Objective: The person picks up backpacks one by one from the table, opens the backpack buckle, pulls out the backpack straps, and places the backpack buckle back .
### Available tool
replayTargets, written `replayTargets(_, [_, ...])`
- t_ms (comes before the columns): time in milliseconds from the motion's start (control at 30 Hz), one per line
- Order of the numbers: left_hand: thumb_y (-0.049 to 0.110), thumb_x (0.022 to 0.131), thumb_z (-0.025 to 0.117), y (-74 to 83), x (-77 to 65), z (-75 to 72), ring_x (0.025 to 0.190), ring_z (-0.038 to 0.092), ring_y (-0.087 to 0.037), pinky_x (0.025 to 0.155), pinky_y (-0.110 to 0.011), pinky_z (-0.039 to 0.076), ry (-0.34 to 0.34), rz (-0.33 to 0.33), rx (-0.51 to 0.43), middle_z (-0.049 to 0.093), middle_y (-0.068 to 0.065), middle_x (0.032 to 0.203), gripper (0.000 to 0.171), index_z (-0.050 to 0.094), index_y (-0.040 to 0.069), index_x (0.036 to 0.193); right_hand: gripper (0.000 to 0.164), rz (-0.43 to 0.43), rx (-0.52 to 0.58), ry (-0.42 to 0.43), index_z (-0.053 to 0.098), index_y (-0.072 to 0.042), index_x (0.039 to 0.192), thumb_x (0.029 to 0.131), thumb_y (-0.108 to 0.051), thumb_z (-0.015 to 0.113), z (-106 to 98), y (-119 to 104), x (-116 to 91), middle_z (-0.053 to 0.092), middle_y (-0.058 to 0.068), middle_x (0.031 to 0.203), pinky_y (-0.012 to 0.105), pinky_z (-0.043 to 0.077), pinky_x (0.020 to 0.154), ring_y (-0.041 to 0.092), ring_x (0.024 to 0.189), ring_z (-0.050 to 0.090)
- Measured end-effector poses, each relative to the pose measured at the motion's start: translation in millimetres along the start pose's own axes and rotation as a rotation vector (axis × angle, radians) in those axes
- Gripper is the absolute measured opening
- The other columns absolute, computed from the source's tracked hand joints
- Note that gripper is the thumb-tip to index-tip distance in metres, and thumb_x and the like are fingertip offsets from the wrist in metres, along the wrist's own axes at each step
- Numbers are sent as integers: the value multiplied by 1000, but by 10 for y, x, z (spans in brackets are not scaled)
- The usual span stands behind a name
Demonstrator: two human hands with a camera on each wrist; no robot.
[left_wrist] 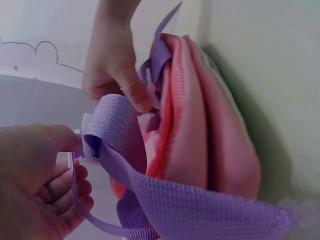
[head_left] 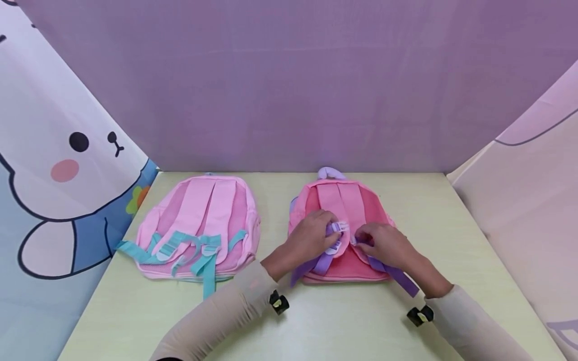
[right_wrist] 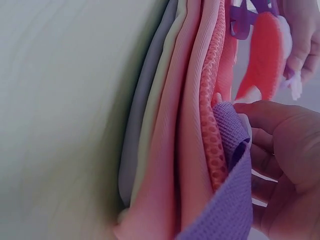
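Note:
A coral-pink backpack [head_left: 377, 200] lies with its shoulder straps facing up, a lilac loop handle [head_left: 331, 173] at its top. My left hand [head_left: 309, 233] pinches a white plastic buckle [head_left: 341, 227] on purple webbing, lifted off the bag. Below it, a white strap adjuster [head_left: 334, 247] sits at the left shoulder strap's end. In the left wrist view, purple webbing [left_wrist: 200, 205] loops beside that hand. My right hand [head_left: 384, 243] pinches the lower end of the right strap, where purple webbing [right_wrist: 232, 130] folds through a white piece mostly hidden by the fingers.
To the left lies a light-pink backpack [head_left: 247, 200], straps up, with loose teal webbing [head_left: 208, 273]. Both bags rest on a pale wooden table [head_left: 334, 321]. A purple backdrop [head_left: 289, 90] stands at the table's far edge, and printed cloths hang at both sides.

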State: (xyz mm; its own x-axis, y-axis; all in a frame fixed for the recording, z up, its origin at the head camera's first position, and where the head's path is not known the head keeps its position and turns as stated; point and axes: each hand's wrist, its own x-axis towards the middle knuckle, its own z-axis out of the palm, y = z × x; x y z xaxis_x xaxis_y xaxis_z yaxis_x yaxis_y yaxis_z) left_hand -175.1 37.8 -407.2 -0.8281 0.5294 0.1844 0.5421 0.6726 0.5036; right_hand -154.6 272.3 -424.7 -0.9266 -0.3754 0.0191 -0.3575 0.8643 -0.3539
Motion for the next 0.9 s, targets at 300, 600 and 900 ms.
replayTargets(300, [26, 96, 69, 8, 28, 15, 93, 58, -12, 76, -18, 50, -9, 16, -1, 69, -2, 104, 21, 68, 10, 111, 22, 8, 13, 67, 75, -9, 109, 89, -18, 78, -58, -40, -12, 71, -2, 88, 29, 56, 70, 8, 73, 58])
replayTargets(600, [27, 97, 69, -2, 38, 82, 94, 59, -11, 81, -18, 52, -70, 16, 51, 70, -1, 109, 25, 68, 12, 117, 42, -12, 94, 97, 66, -8, 128, 90, -21, 78, -80, -138, 2, 71, 3, 100, 27, 58, 72, 15, 87, 66])
replayTargets(900, [26, 97, 70, 27, 60, 95, 100, 60, -12, 86, -19, 53, -101, 29, 9, 70, -1, 114, 29, 67, 12, 122, 42, -89, 131, 103, 68, -10, 125, 88, -26, 81, -66, -234, 58, 72, 3, 106, 32, 60, 74, 17, 91, 68])
